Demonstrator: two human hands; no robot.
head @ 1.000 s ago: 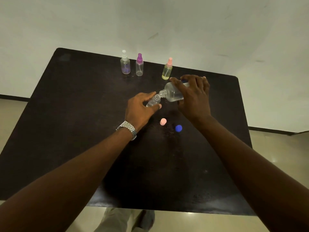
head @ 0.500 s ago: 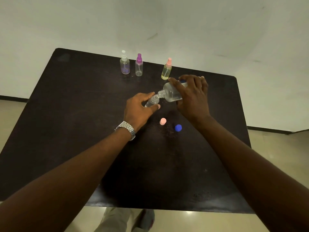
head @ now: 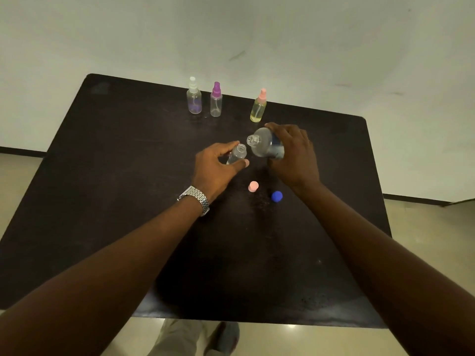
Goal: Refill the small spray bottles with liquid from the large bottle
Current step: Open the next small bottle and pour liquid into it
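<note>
Tilted large bottle [head: 267, 146] has lifted off small bottle [head: 237, 155].

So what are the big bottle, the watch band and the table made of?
Large bottle: likely clear plastic, see-through with soft glare. Watch band: apparently polished metal, bright jointed links. Table: dark, dull-sheened top, maybe laminate or wood; unclear.

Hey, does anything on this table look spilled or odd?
No spill visible. A small pink cap and a round blue cap lie loose on the dark table, matching the open small clear bottle and large clear bottle.
</note>
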